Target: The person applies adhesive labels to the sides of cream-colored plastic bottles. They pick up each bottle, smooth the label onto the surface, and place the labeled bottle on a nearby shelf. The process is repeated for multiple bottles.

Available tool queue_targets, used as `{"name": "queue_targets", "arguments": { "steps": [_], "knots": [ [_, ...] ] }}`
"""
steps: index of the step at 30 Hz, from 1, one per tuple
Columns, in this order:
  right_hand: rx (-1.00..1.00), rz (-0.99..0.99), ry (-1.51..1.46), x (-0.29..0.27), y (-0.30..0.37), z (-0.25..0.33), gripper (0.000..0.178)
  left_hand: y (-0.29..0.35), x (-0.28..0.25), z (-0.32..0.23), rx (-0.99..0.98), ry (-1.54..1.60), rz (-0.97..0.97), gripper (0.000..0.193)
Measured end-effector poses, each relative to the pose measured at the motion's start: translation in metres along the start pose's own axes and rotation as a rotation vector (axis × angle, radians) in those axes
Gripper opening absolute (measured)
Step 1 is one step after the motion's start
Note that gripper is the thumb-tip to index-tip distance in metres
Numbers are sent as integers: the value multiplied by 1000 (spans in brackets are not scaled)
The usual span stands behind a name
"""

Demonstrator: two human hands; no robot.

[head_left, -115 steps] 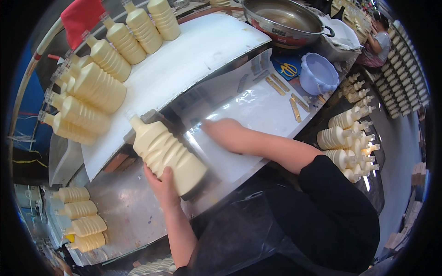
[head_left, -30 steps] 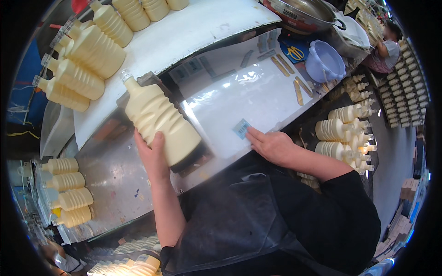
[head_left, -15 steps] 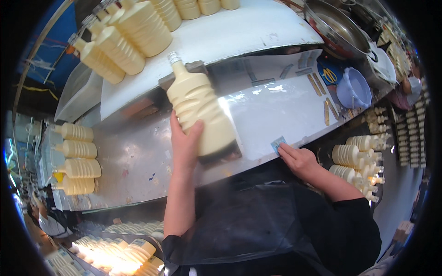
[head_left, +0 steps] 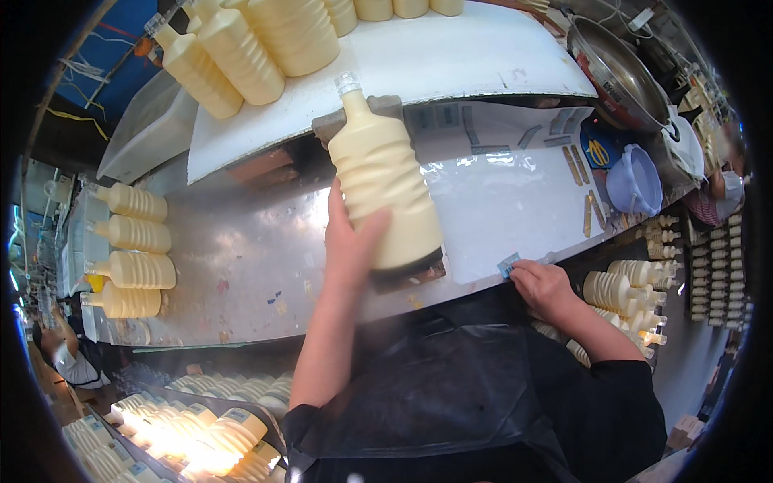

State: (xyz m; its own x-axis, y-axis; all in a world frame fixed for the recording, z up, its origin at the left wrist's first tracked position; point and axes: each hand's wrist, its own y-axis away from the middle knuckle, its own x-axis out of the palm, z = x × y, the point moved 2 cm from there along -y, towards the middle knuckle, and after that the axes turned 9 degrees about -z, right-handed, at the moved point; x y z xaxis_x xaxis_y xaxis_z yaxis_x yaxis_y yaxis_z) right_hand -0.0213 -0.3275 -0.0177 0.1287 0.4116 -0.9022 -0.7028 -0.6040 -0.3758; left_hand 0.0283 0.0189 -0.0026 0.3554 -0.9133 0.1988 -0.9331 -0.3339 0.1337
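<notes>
A cream-coloured plastic bottle (head_left: 382, 181) with wavy ridges and a clear-capped neck lies on a dark block support (head_left: 419, 272), its neck pointing away from me. My left hand (head_left: 353, 241) grips its lower left side, the thumb over the top and slightly blurred. To the right, near the front edge of the work surface, a small blue label (head_left: 506, 264) rests on a glossy white sheet (head_left: 491, 201). The fingertips of my right hand (head_left: 546, 288) pinch this label's right edge. Strips of similar blue labels (head_left: 491, 150) lie farther back on the sheet.
Cream bottles stand on a raised white board (head_left: 451, 56) behind; several more bottles (head_left: 133, 271) lie at the left. A lilac bucket (head_left: 634, 179) and a large metal pan (head_left: 620, 68) sit at the right. Trays of bottles (head_left: 189, 435) flank me below. Other people are at the sides.
The whole view has shifted, so the scene sits farther right. The bottle's ridges look different, as if it has rolled in my left hand. My right fingers have closed on the label's edge.
</notes>
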Motion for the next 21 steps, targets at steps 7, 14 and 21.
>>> {"name": "queue_targets", "arguments": {
  "steps": [7, 14, 21],
  "knots": [
    [495, 138, -344, -8, -24, -6, 6, -2, -4, 7, 64, -118, -67, 82],
    [1074, 257, -973, -11, -63, -10, 20, 2, 1, 5, 112, -59, -25, 60],
    [1222, 280, -1240, -6, -93, -6, 21, 5, 3, 3, 72, -72, -65, 60]
  ]
}}
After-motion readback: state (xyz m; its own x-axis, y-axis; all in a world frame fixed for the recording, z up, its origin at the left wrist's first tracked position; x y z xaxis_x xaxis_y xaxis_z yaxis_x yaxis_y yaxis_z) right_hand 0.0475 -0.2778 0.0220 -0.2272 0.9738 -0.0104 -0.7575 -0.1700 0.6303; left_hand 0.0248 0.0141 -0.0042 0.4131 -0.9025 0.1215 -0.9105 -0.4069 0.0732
